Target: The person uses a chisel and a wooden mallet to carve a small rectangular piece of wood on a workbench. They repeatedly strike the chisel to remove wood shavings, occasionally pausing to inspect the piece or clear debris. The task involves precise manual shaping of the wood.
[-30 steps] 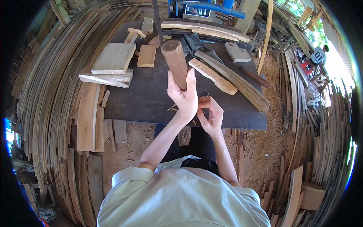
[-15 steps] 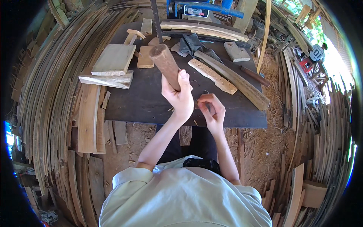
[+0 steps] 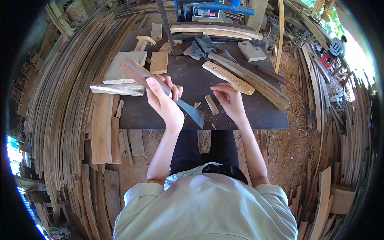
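Observation:
My left hand is wrapped round the brown wooden handle of a wide-bladed chisel. Its grey metal blade slants down to the right, over the near edge of the dark tabletop. To the right, my right hand hovers low over the table with its fingers curled and pressed together; what is between them, if anything, I cannot make out. A small flat wood piece lies between the two hands, with a few shavings about it.
A rough wood strip, a long rounded billet and a brown rod lie at the right. Pale blocks are stacked at left. A saw blade rises behind, near blue machinery. Planks line the left side.
The chisel has swung over to the left, so its blade now shows. My right hand has moved up and slightly right, and the small wood piece now shows on the table.

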### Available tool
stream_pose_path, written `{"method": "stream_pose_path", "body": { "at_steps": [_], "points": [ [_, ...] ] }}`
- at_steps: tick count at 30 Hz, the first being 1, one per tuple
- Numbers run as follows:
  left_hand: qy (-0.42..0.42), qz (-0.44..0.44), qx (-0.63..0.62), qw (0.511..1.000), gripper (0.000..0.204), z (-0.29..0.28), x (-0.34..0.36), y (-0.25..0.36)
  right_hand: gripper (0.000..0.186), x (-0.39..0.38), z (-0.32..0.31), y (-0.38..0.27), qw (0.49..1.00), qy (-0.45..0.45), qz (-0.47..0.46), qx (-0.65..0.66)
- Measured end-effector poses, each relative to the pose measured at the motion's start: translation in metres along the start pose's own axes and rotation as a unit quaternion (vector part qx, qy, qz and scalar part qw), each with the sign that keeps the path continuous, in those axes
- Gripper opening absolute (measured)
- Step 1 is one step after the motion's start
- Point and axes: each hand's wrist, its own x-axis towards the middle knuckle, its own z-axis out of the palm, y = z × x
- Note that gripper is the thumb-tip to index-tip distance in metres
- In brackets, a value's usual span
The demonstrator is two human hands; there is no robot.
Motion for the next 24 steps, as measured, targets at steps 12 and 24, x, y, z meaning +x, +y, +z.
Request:
{"method": "stream_pose_path", "body": {
  "at_steps": [12,24],
  "points": [
    [-0.372,0.018,0.074,0.925,0.039,0.063,-0.057,-0.033,0.049,-0.004,-0.062,-0.125,0.978,0.026,-0.169,0.115],
    [-0.584,0.124,0.425,0.681,0.031,0.015,0.006,-0.052,0.024,-0.030,-0.096,-0.135,0.958,0.210,-0.087,0.177]
  ]
}}
